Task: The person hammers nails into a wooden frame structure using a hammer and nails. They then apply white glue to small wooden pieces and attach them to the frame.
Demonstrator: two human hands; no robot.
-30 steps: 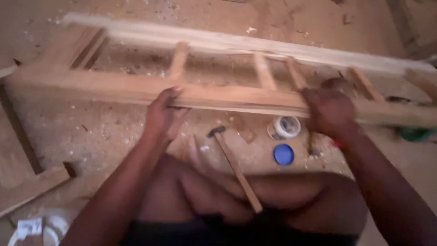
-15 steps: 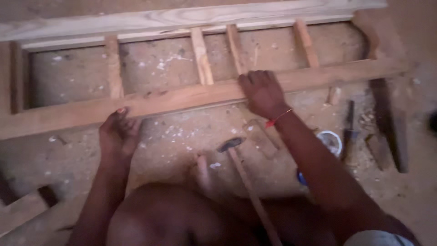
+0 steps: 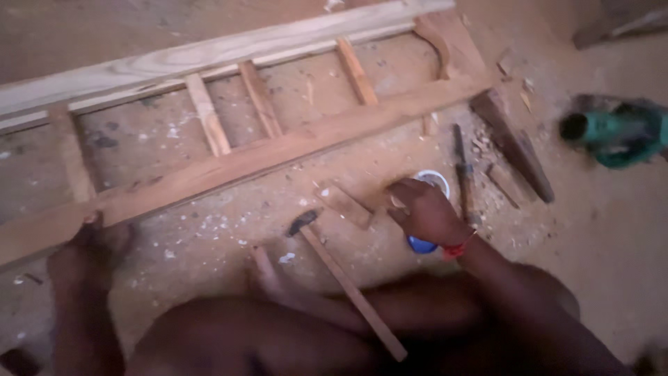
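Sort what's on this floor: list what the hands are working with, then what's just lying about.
In hand:
left hand on the wooden frame
right hand at the small white tub

Lying about:
hammer
green power tool
chisel
wood offcut

Under your left hand the wooden frame is bare, unpainted timber with visible grain, matt and pale, its slats equally raw. The floor looks rough and dusty, strewn with wood chips and sawdust. The hammer has a plain wooden handle and a dark, dull metal head. By your right hand sit a white plastic container and a smooth blue plastic lid. The green power tool has a plastic casing, blurred.
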